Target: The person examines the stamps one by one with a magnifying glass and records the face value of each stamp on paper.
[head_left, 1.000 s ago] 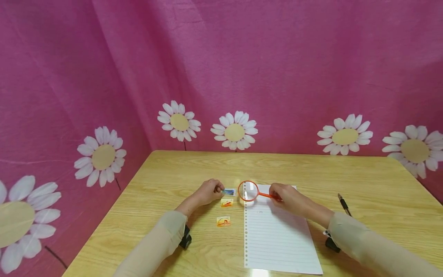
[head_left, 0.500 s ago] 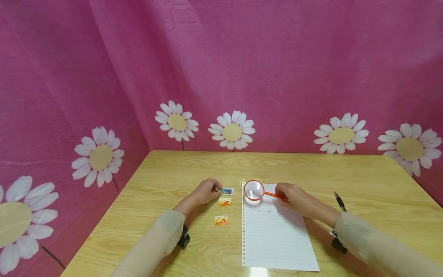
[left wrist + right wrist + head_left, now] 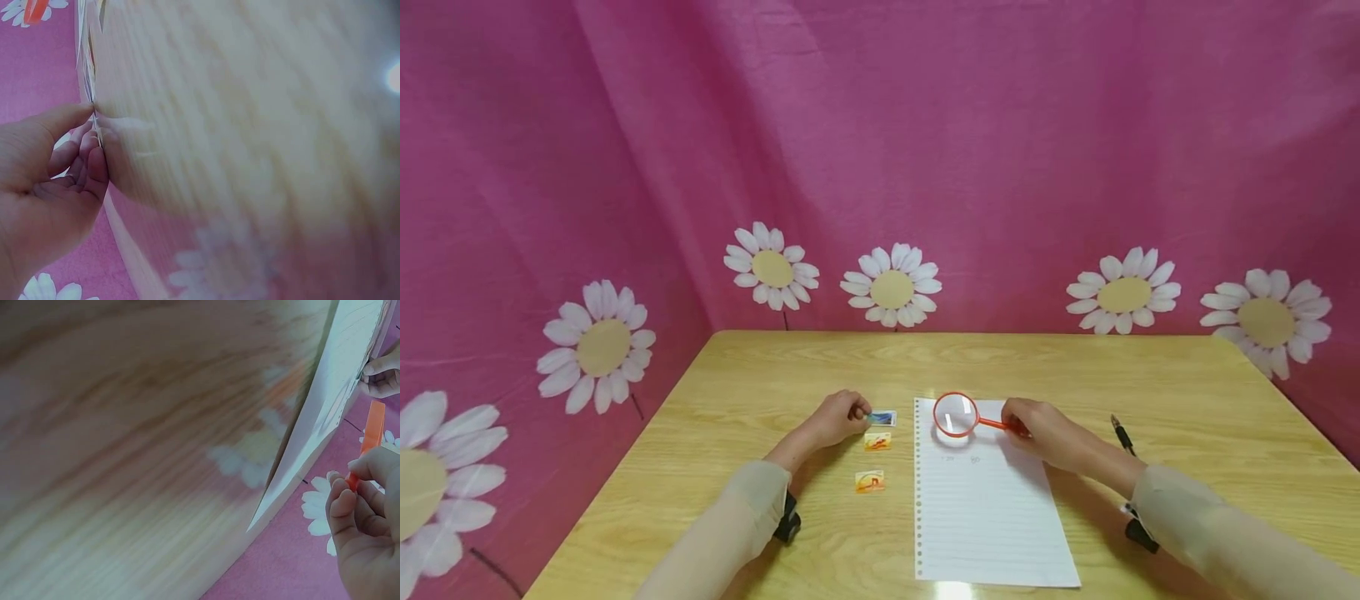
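In the head view my left hand pinches the left end of a small blue postage stamp that lies on the table. Two orange-and-yellow stamps, the nearer one and the middle one, are lined up below it. My right hand grips the handle of a red-rimmed magnifying glass. Its lens is held over the top left of a lined sheet of paper. In the right wrist view the orange handle shows between thumb and fingers.
Faint handwritten figures stand near the top of the sheet. A black pen lies to its right, partly behind the right forearm. The wooden table ends at a pink curtain with white daisies.
The magnifying glass has moved right, from across the sheet's punched left edge to over the paper, and more of the writing shows. My left hand has stayed at the blue stamp.
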Demonstrator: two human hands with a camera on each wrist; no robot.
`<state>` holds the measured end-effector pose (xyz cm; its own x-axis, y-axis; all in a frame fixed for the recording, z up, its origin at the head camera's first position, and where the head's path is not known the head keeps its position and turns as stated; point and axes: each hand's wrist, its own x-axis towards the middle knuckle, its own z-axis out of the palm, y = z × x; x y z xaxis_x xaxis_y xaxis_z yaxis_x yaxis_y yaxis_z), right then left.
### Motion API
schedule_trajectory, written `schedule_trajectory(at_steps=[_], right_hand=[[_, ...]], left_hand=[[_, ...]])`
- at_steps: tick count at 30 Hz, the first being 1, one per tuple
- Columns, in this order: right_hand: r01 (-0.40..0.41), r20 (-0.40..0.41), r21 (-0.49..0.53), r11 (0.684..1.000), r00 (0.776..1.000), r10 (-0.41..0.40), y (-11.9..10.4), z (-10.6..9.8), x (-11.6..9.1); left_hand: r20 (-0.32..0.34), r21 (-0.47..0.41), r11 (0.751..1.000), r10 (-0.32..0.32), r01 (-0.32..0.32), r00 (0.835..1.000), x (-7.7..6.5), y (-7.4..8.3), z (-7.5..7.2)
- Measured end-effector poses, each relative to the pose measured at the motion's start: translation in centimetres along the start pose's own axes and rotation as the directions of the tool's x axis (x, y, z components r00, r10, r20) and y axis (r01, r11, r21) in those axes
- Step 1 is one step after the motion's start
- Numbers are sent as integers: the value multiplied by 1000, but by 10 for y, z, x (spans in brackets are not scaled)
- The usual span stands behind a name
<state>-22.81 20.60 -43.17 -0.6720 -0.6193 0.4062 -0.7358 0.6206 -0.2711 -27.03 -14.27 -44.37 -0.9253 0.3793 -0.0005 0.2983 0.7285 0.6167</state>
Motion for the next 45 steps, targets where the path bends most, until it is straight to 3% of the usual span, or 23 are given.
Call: schedule_trajectory(at_steps=[4, 14, 23, 35, 45], right_hand=[[-39, 33, -6, 999, 999, 39, 1, -3, -6], [-52, 17, -15, 999, 999, 52, 6, -11, -19], [9, -70, -24, 1000, 997, -10, 12, -13, -31], [-35, -103, -103, 994, 994, 25, 20, -22, -50], [-86, -65, -95, 992, 995, 80, 26, -31, -60]], left_hand=[[11, -4, 1000, 1, -1, 1000, -3, -1, -1], [-6, -5, 999, 33, -33, 999, -5, -4, -5], [5, -2, 1000, 5, -5, 1000, -7, -6, -3], [13, 4, 999, 34, -34, 999, -2, -2, -3], [9, 4, 999, 40, -40, 999, -1, 0, -2]])
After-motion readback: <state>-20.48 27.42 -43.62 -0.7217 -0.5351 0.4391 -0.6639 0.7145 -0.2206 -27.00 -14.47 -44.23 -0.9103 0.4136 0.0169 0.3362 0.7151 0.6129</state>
